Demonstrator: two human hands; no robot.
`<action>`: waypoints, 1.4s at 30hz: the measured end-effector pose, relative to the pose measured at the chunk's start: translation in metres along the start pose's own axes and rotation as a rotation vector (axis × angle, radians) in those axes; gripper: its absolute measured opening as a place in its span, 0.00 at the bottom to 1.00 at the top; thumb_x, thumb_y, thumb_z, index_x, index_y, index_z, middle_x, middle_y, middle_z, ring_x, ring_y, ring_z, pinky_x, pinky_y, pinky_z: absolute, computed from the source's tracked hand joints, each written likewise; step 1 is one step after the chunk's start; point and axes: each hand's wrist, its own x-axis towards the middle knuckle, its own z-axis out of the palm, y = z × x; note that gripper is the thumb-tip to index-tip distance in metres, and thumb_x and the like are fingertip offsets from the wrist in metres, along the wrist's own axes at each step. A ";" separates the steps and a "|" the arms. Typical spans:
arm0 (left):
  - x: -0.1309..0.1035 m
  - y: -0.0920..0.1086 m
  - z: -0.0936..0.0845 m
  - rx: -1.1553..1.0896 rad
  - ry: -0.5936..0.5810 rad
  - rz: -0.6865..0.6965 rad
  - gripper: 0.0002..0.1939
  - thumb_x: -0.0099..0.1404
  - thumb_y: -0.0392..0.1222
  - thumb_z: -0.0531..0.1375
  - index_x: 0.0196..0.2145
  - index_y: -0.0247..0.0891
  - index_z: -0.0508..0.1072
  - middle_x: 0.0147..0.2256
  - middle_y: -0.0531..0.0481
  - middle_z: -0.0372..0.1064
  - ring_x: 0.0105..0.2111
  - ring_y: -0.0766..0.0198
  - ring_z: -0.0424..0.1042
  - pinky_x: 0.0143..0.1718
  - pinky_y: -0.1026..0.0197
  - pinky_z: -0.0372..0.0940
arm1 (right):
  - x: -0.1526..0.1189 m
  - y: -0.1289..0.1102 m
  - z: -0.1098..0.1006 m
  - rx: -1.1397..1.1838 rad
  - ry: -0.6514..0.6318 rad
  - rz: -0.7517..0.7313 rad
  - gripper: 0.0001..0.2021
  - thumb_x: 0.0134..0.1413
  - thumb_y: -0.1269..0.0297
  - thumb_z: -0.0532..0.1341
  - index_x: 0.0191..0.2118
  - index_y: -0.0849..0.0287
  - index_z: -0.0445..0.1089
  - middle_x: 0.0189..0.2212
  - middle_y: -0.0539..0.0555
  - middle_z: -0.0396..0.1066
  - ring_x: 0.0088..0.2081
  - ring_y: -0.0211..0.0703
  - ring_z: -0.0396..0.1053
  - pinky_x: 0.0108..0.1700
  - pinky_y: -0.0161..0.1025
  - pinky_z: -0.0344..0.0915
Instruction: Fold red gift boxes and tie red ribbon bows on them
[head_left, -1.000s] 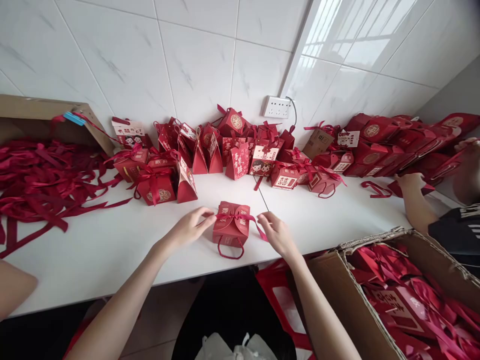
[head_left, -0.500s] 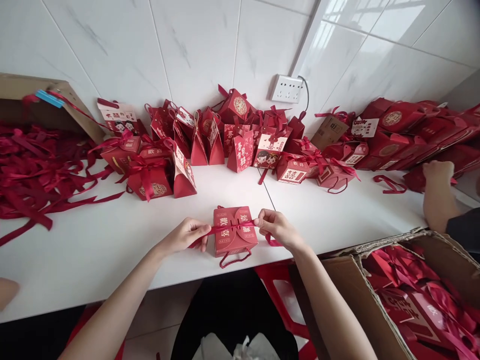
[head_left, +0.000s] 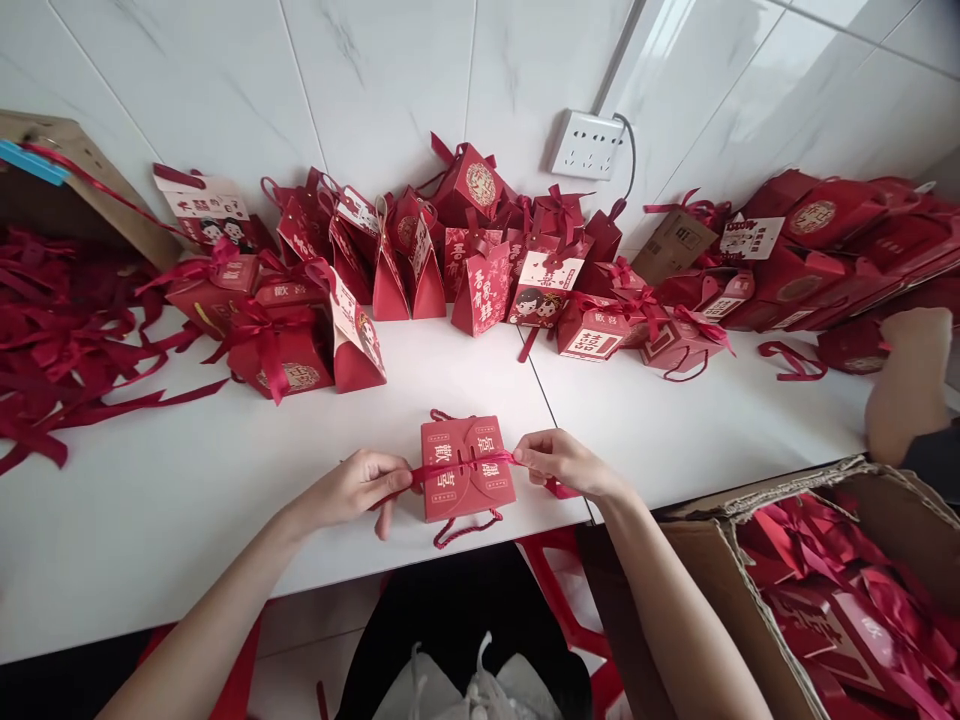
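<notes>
White tiled wall (head_left: 397, 80) stands behind a white table (head_left: 405, 425). Packed red boxes (head_left: 480, 290) line the back of the table. One red gift box (head_left: 469, 490) sits apart from them, near the front edge, directly between the two hands.

Grip state: the left hand (head_left: 367, 485) pinches one length of red ribbon (head_left: 491, 457) just beside the left side of the box; the right hand (head_left: 562, 460) pinches the other length at the right side. Both grips are closed on ribbon; neither hand holds the box itself.

Alignment: the ribbon crosses the top of the box from left to right, over the meeting point of the flaps, nearly in line with both pinches. The box lies to the right of the left grip and to the left of the right grip. The right fingertips are slightly nearer. Rope handle (head_left: 469, 528) extends toward the person. The top appears near square, so its long axis cannot be determined.

Difference from one second earlier: the right length, then hanging slack, now runs straight to the right fingertips. The forearm at the left edge is out of view.
</notes>
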 end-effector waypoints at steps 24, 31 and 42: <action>-0.017 0.092 0.004 0.674 0.283 0.138 0.07 0.60 0.41 0.54 0.32 0.42 0.72 0.29 0.53 0.69 0.27 0.63 0.68 0.28 0.66 0.61 | 0.003 -0.022 0.072 -0.219 0.249 -0.695 0.08 0.56 0.65 0.58 0.37 0.55 0.75 0.38 0.53 0.76 0.41 0.42 0.73 0.45 0.41 0.68; -0.009 0.110 0.003 0.774 0.221 0.346 0.13 0.66 0.41 0.51 0.37 0.44 0.76 0.37 0.51 0.67 0.30 0.65 0.70 0.34 0.66 0.62 | 0.006 -0.023 0.075 -0.186 0.267 -0.617 0.06 0.53 0.65 0.58 0.38 0.56 0.68 0.36 0.51 0.76 0.38 0.41 0.74 0.43 0.40 0.68; 0.033 0.076 0.001 0.553 0.388 0.327 0.06 0.64 0.43 0.54 0.34 0.40 0.68 0.33 0.52 0.70 0.33 0.63 0.70 0.36 0.63 0.63 | 0.007 -0.016 0.075 0.031 0.272 -0.587 0.13 0.50 0.59 0.62 0.29 0.54 0.54 0.25 0.48 0.73 0.33 0.43 0.73 0.37 0.38 0.67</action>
